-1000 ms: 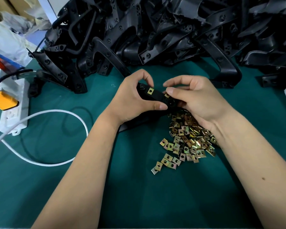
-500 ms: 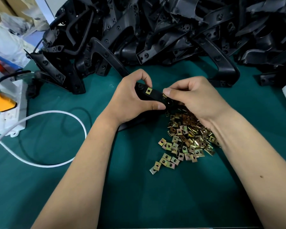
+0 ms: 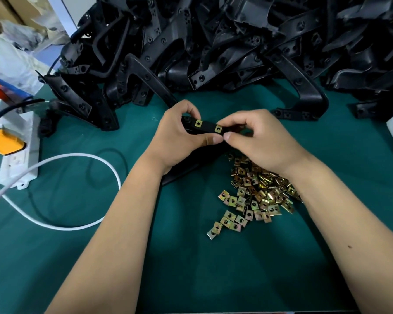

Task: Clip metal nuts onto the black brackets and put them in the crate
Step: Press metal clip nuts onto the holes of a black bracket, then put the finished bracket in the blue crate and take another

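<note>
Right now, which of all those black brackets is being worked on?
Just in front of the big black heap, above the loose nuts, both hands meet. The bracket between them is the only one carrying two brass-coloured nuts.

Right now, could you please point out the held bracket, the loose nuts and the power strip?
Bracket (image 3: 208, 127): head view, top face between its two clipped nuts.
Nuts (image 3: 256, 193): head view, middle of pile.
Power strip (image 3: 18, 163): head view, white casing.

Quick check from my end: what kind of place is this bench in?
Probably a small factory assembly bench: a big heap of identical black brackets at the back, loose metal nuts piled on a green mat, and a power strip beside them.
</note>
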The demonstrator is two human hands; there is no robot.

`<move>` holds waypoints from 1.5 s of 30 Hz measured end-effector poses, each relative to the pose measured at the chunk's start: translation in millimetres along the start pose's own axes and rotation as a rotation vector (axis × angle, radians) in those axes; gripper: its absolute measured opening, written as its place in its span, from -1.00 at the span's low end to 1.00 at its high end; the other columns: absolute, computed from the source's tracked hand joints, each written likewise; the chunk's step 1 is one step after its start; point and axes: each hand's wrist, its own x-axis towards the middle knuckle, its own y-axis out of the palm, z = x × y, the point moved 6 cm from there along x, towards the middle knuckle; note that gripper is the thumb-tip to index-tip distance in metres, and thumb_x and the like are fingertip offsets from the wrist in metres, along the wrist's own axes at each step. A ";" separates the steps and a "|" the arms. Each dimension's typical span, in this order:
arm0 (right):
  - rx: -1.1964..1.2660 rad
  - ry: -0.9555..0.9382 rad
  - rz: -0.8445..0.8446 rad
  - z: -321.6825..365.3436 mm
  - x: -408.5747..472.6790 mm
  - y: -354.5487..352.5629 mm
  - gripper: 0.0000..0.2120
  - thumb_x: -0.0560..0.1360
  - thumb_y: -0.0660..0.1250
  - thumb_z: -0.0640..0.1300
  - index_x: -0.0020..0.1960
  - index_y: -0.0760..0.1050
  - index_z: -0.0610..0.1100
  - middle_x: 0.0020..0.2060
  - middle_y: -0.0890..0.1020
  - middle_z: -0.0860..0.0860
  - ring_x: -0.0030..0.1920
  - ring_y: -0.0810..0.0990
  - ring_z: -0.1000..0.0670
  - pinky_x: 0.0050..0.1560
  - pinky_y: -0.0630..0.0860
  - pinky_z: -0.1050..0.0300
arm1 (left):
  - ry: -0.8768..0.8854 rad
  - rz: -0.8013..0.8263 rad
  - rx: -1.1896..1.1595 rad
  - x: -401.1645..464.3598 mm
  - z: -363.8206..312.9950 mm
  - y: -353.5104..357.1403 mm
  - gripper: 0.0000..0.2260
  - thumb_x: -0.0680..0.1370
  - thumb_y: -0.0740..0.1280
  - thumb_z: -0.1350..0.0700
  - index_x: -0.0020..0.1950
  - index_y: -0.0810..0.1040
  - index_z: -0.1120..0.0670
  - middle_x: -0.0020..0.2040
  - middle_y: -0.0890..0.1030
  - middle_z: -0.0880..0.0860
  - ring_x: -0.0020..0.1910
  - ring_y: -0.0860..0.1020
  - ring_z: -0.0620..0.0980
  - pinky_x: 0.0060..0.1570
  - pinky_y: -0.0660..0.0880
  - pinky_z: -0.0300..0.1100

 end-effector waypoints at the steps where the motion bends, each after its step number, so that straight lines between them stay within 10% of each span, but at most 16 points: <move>1: -0.047 -0.032 -0.016 1.8 -0.3 1.6 -0.79 0.54 0.44 -0.21 0.13 0.71 -0.02 -0.05 0.71 0.20 0.02 0.63 0.26 0.02 0.46 0.43 | -0.010 -0.003 -0.021 0.0 0.9 -0.1 -0.55 0.30 0.68 0.10 -0.08 0.43 0.13 -0.26 0.50 0.03 -0.28 0.44 -0.05 -0.26 0.42 -0.11; 11: -0.153 -0.138 -0.155 19.9 -11.8 -15.4 -0.89 0.47 0.55 -0.12 -0.04 0.67 -0.10 -0.16 0.65 0.10 -0.12 0.58 0.10 -0.17 0.44 0.29 | -0.001 0.113 -0.148 -5.6 -17.1 9.0 -0.74 0.52 0.52 0.25 -0.04 0.44 0.10 -0.29 0.52 0.05 -0.37 0.45 -0.03 -0.38 0.44 -0.16; 23: 0.164 -0.038 -0.785 14.7 -125.7 -164.2 -0.58 0.51 0.22 -0.36 0.35 0.46 -0.15 0.26 0.58 0.03 0.31 0.52 0.07 0.42 0.42 0.00 | 0.208 -0.007 -0.389 -10.5 -164.3 179.3 -0.75 0.48 0.53 0.09 -0.01 0.47 0.04 -0.06 0.53 0.03 -0.06 0.53 -0.04 0.01 0.54 0.02; 31: 0.547 0.029 -1.340 -80.6 -361.9 -262.0 -0.63 0.45 0.27 -0.33 0.20 0.56 -0.06 -0.10 0.61 0.02 -0.23 0.49 0.09 -0.28 0.39 0.23 | 0.429 0.514 -0.320 -109.6 -267.4 403.4 -0.76 0.45 0.51 0.12 -0.01 0.49 0.11 -0.17 0.56 -0.09 -0.20 0.54 -0.18 -0.09 0.50 -0.26; 39: 0.918 0.911 -1.919 -257.8 -542.3 -171.5 -0.75 0.53 0.21 -0.45 -0.15 0.52 -0.15 -0.27 0.61 -0.14 -0.31 0.59 -0.08 -0.34 0.54 0.13 | 0.424 0.992 0.509 -221.8 -159.4 574.6 -0.61 0.58 0.42 0.00 0.30 0.43 0.15 0.26 0.57 0.20 0.27 0.53 0.25 0.20 0.49 0.11; 42: 0.884 1.236 -1.895 -297.6 -574.3 -124.4 -0.80 0.57 0.25 -0.35 0.09 0.55 -0.15 -0.05 0.66 -0.17 -0.14 0.66 -0.17 -0.07 0.66 -0.08 | 0.343 1.051 0.637 -240.5 -107.2 582.9 -0.64 0.59 0.41 0.02 0.30 0.45 0.14 0.26 0.53 0.21 0.29 0.50 0.25 0.27 0.46 0.09; 45: 1.040 1.283 -1.768 -320.5 -564.7 -100.5 -0.68 0.58 0.21 -0.35 0.24 0.36 -0.05 -0.22 0.53 -0.18 -0.41 0.41 -0.08 -0.44 0.38 0.10 | 0.272 1.105 0.687 -248.9 -76.8 583.9 -0.66 0.60 0.40 0.03 0.30 0.47 0.13 0.28 0.53 0.19 0.29 0.51 0.23 0.28 0.47 0.06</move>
